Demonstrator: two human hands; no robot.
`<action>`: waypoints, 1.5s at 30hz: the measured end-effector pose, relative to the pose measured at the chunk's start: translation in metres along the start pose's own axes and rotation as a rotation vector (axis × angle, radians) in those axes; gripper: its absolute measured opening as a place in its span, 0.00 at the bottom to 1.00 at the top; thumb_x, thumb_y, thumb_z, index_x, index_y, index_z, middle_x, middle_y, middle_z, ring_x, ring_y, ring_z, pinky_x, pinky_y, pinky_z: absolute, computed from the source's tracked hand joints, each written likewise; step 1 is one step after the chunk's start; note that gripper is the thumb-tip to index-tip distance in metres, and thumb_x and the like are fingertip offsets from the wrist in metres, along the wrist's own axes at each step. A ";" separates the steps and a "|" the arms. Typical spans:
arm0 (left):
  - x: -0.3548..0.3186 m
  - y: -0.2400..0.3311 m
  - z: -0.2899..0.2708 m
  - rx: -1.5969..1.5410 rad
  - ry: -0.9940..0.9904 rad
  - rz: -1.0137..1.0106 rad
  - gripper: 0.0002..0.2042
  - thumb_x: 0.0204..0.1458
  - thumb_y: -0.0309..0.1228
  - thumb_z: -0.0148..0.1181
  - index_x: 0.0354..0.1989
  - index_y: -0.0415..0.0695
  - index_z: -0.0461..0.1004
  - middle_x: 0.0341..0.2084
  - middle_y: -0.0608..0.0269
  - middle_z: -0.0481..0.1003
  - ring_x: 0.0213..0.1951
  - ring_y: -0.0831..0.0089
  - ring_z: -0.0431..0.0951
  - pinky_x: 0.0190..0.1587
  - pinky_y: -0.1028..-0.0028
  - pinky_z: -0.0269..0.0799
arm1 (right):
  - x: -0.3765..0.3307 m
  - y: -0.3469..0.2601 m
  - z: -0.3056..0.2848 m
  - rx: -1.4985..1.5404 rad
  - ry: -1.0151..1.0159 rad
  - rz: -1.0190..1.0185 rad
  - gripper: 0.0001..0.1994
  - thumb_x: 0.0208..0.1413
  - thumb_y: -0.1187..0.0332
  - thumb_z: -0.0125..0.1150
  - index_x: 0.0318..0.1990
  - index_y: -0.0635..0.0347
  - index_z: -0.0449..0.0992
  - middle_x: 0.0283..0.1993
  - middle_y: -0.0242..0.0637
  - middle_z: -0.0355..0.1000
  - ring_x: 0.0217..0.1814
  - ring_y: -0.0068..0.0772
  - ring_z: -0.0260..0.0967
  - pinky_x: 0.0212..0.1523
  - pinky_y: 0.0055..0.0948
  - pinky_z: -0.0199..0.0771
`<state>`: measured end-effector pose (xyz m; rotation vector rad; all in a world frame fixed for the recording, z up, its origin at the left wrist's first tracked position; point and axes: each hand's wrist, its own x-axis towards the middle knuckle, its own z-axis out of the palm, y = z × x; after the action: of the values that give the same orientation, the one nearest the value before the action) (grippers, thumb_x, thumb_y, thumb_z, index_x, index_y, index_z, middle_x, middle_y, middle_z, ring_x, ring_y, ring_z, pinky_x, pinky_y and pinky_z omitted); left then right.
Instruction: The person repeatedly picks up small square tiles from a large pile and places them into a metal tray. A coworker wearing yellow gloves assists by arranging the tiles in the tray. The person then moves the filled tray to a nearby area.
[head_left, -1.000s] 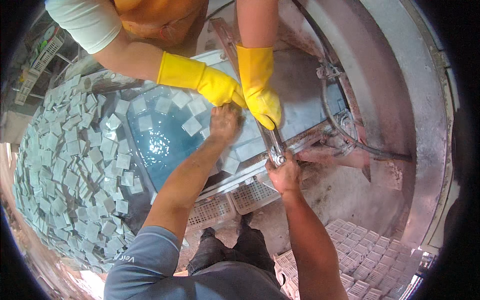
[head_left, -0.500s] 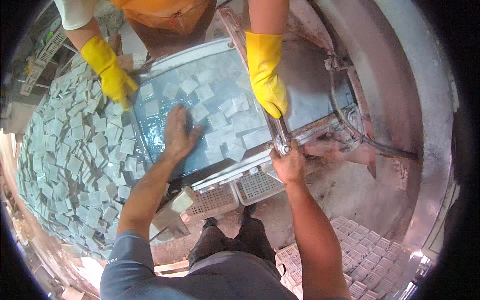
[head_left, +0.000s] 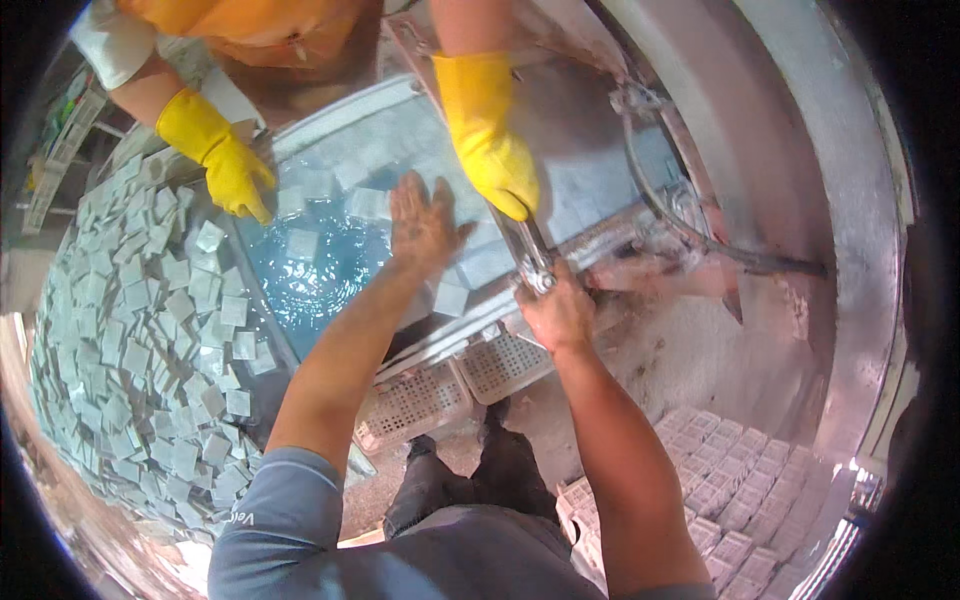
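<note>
My left hand [head_left: 425, 228] lies flat with fingers apart on pale square tiles [head_left: 412, 308] in a shallow trough of bluish water [head_left: 325, 268]. Around the near end of a metal bar [head_left: 525, 240] that crosses the trough, my right hand [head_left: 558, 308] is closed. Across from me a co-worker's yellow-gloved hand [head_left: 497, 165] rests on the same bar, farther along it. The co-worker's other yellow-gloved hand [head_left: 236, 176] hangs over the trough's left edge, beside a large heap of tiles [head_left: 150, 320].
Two perforated plastic baskets [head_left: 418, 402] stand below the trough's near rim. Many pale crates [head_left: 715, 490] are spread on the floor at lower right. A hose [head_left: 700, 247] curves past the trough's right end, near a thick curved metal wall [head_left: 860, 220].
My left hand has swept right through the water, and loose tiles have shifted right toward the bar, leaving more open water at left. My right hand stays on the bar.
</note>
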<state>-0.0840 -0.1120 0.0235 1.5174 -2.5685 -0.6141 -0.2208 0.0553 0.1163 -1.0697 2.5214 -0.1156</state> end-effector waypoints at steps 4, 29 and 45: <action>0.002 0.007 0.012 0.065 0.160 0.008 0.38 0.53 0.53 0.69 0.70 0.50 0.67 0.70 0.33 0.56 0.75 0.38 0.50 0.76 0.45 0.41 | -0.002 -0.009 -0.008 0.011 -0.023 0.040 0.28 0.53 0.49 0.68 0.54 0.57 0.73 0.50 0.53 0.80 0.52 0.61 0.79 0.54 0.51 0.79; 0.033 -0.032 -0.033 0.063 0.203 0.042 0.28 0.51 0.54 0.70 0.50 0.42 0.80 0.54 0.47 0.73 0.59 0.48 0.70 0.59 0.49 0.63 | 0.005 0.000 0.001 -0.076 -0.076 0.060 0.35 0.54 0.45 0.65 0.62 0.61 0.68 0.52 0.59 0.78 0.51 0.62 0.79 0.55 0.52 0.78; 0.085 -0.007 0.021 0.053 0.154 0.021 0.29 0.57 0.43 0.58 0.67 0.48 0.68 0.67 0.57 0.67 0.71 0.56 0.59 0.71 0.46 0.46 | 0.004 0.004 0.001 -0.008 -0.038 -0.012 0.31 0.53 0.48 0.66 0.58 0.61 0.72 0.55 0.58 0.77 0.55 0.61 0.77 0.56 0.51 0.78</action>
<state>-0.1262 -0.1817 -0.0082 1.4880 -2.5000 -0.4129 -0.2259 0.0556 0.1131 -1.0796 2.4841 -0.0880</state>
